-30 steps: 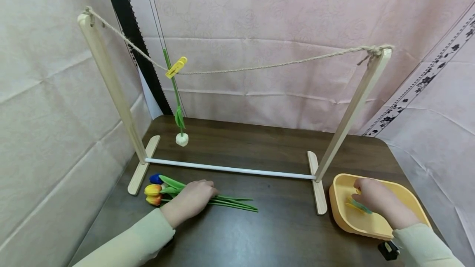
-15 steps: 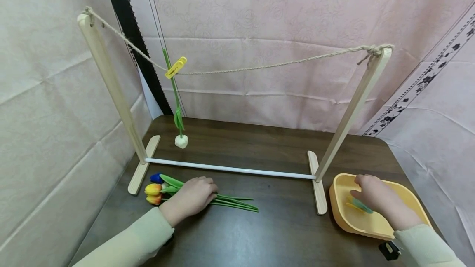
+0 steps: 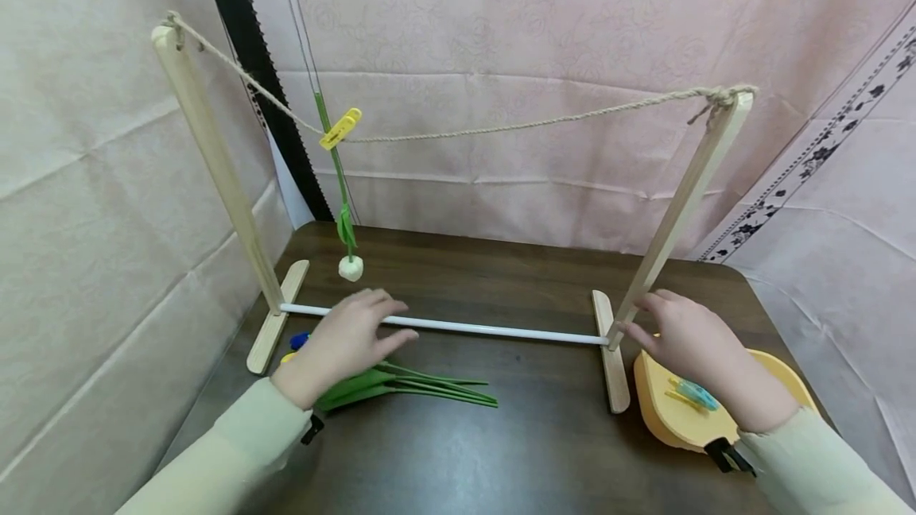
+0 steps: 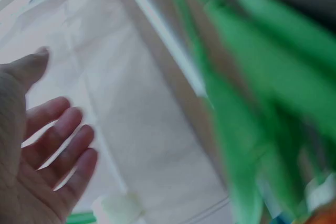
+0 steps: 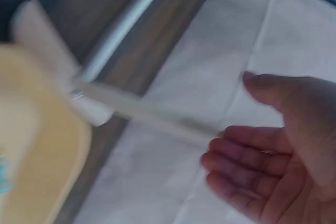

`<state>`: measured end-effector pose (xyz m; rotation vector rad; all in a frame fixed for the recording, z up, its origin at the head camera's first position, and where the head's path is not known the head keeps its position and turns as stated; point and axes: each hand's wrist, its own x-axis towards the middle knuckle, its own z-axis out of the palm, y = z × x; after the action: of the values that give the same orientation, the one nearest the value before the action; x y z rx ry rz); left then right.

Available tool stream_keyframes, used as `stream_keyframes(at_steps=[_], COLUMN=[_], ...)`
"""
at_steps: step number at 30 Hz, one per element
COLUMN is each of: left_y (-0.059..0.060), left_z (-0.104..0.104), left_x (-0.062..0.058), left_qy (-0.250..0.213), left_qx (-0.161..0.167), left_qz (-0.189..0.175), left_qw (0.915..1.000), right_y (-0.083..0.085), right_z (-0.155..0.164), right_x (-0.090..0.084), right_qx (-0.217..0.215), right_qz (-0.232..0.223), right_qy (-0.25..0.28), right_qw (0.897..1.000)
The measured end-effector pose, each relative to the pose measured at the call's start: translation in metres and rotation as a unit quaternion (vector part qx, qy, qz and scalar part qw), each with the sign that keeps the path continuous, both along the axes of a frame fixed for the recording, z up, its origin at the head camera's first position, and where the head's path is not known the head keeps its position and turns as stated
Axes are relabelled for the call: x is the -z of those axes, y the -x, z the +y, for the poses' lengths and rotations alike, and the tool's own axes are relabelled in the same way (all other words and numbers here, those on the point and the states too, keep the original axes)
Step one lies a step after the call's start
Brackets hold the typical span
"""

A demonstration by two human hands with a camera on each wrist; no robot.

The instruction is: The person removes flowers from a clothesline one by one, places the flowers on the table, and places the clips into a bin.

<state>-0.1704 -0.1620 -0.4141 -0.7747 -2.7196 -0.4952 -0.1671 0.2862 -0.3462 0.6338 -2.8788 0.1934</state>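
Observation:
My left hand [image 3: 351, 344] hovers, fingers spread and holding nothing, over a bunch of artificial tulips on the table. Their green stems [image 3: 444, 389] stick out to the right; the hand covers most of the blooms, but a blue tulip [image 3: 298, 340] shows. In the left wrist view, blurred green leaves [image 4: 241, 129] lie beside the hand. My right hand [image 3: 690, 344], also holding nothing, is over the yellow tray [image 3: 654, 404] by the right post. Teal and yellow clothespins [image 3: 694, 394] lie in that tray. A white tulip [image 3: 351, 268] hangs upside down from the rope, clipped by a yellow clothespin [image 3: 340, 129].
The rope [image 3: 501, 129] sags between a left wooden post [image 3: 215, 157] and a right wooden post [image 3: 676, 221]. A white rod [image 3: 487, 330] joins their feet low over the table. Pale cloth [image 3: 544, 30] stands behind and at both sides.
My left hand has let go of the tulips and risen up and away from them. The right hand has left the tray's inside, moving up and left towards the post.

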Motion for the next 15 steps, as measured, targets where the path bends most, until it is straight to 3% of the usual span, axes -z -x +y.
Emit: stream_keyframes(at_steps=[6,9,11,15], left_y=[0.005,0.009,0.012,0.02], left_z=[-0.017,-0.026,-0.031,-0.037], left_x=[-0.036,-0.048,-0.053,-0.059], left_qy=[-0.094,-0.138,-0.17,-0.238], left_qx=[-0.039,-0.048,-0.049,-0.056], left_qz=[0.056,0.075,0.094,0.129], left_qw=[0.9932,0.9865,0.9797,0.9611], right_y=[0.004,0.009,0.014,0.023], right_z=[-0.05,-0.074,-0.09,-0.123], right_x=[-0.035,-0.053,-0.065,-0.085], right_qx=[-0.062,-0.1,-0.132,-0.204], right_qz=[0.075,0.11,0.145,0.216], right_qy=[0.041,0.067,0.09,0.133], right_qw=[0.994,0.987,0.976,0.946])
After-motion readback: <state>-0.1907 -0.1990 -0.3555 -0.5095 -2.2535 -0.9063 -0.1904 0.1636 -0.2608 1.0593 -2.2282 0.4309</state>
